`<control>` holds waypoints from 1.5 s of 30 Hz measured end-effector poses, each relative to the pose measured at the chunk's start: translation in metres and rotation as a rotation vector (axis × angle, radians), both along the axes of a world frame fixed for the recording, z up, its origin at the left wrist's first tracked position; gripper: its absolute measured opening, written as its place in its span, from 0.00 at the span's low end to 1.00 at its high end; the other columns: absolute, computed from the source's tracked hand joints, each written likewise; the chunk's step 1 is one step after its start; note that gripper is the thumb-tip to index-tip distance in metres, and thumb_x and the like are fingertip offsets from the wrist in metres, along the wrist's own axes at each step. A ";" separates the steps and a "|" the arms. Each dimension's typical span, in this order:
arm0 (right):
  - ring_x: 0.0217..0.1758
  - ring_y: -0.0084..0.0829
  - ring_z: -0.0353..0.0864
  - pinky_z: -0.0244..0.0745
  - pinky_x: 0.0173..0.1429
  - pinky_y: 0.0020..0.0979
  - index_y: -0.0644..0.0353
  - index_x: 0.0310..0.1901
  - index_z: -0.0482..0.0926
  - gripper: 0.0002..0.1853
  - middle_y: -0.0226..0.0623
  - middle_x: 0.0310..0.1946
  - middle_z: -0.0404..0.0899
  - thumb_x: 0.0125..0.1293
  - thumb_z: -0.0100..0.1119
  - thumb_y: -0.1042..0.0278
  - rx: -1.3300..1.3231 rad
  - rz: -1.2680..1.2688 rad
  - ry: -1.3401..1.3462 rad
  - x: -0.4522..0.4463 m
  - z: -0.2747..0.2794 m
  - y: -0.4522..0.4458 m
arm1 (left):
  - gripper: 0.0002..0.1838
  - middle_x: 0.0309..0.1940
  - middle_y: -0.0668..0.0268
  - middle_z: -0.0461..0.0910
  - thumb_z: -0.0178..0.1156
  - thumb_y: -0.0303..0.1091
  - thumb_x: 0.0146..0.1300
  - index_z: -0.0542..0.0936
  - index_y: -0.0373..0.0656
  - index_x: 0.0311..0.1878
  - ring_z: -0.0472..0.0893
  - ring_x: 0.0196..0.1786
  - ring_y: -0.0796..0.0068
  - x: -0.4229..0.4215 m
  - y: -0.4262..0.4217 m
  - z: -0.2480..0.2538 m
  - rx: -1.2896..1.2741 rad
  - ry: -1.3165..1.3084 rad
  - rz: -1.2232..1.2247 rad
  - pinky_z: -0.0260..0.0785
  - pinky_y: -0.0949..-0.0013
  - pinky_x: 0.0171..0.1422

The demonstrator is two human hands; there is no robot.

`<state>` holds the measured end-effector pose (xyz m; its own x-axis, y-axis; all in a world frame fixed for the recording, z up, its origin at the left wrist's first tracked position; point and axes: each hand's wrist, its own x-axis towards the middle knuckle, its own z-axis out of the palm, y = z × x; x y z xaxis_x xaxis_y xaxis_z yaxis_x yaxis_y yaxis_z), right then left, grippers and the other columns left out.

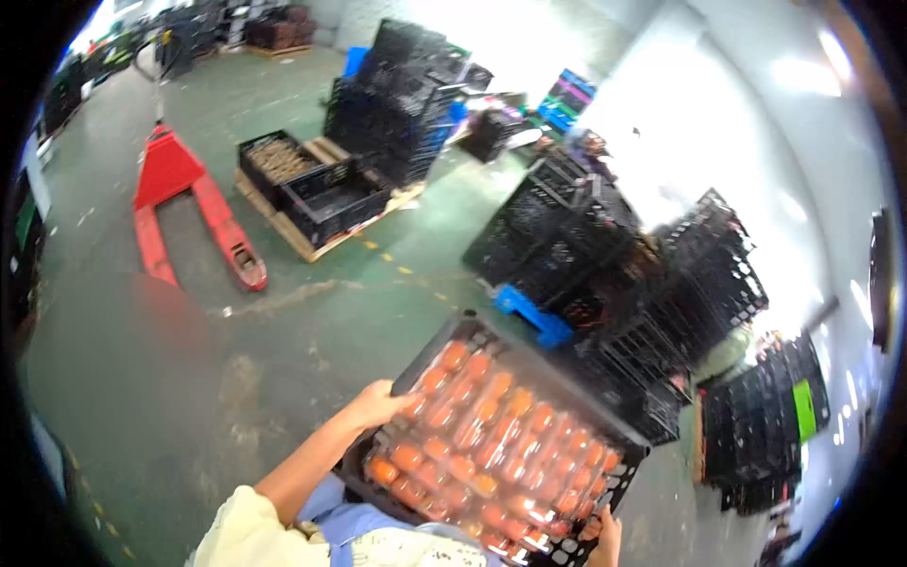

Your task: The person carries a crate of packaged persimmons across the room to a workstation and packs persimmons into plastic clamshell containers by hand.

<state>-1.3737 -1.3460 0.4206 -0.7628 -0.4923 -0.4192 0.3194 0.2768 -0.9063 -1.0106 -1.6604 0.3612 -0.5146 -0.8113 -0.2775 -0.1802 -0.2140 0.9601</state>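
Observation:
A black plastic crate [557, 378] is held in front of my body, tilted in the view. Inside it lie several clear plastic packs of round orange-red tomatoes [487, 411], in rows. My left hand [376, 406] is closed on the crate's left side, its fingers partly hidden by the rim. On the lower right side, my right hand [605, 537] grips the crate edge, with part of the hand cut off by the frame.
A red pallet jack [170, 165] stands at left. Near it, a wooden pallet [307, 248] bears open black crates, one holding brownish produce [281, 161]. Stacked black crates [557, 222] rise ahead and to the right, with a blue crate piece [532, 315] at their foot.

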 end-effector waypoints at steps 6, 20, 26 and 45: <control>0.18 0.15 0.61 0.55 0.20 0.19 0.55 0.31 0.74 0.11 0.18 0.17 0.65 0.62 0.56 0.56 0.009 0.125 -0.024 -0.038 0.026 -0.193 | 0.21 0.27 0.64 0.78 0.60 0.46 0.55 0.79 0.35 0.40 0.75 0.31 0.77 -0.029 -0.121 -0.011 0.100 -0.009 0.151 0.67 0.71 0.33; 0.11 0.15 0.49 0.47 0.15 0.21 0.52 0.24 0.62 0.16 0.19 0.11 0.49 0.67 0.48 0.55 -0.026 0.138 -0.062 -0.157 0.004 -0.579 | 0.20 0.28 0.66 0.79 0.60 0.47 0.52 0.80 0.38 0.37 0.77 0.32 0.76 -0.147 -0.562 -0.011 0.032 -0.037 0.066 0.68 0.71 0.38; 0.11 0.15 0.53 0.48 0.16 0.21 0.50 0.22 0.62 0.16 0.19 0.11 0.54 0.66 0.50 0.59 0.013 0.218 0.079 -0.215 0.009 -0.786 | 0.13 0.15 0.79 0.64 0.57 0.41 0.59 0.72 0.47 0.22 0.61 0.16 0.88 -0.174 -0.719 -0.002 0.163 0.153 0.168 0.52 0.78 0.19; 0.13 0.12 0.52 0.47 0.18 0.20 0.49 0.21 0.61 0.17 0.16 0.13 0.55 0.66 0.50 0.59 0.026 0.287 -0.070 -0.260 0.010 -1.302 | 0.11 0.13 0.78 0.61 0.55 0.34 0.62 0.67 0.46 0.25 0.59 0.14 0.88 -0.193 -1.188 0.017 0.188 0.125 0.252 0.53 0.79 0.17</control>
<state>-1.6334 -2.6476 0.4302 -0.5631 -0.6717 -0.4814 0.2861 0.3880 -0.8761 -1.2039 -2.8489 0.3784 -0.3436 -0.8580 -0.3818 0.0180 -0.4125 0.9108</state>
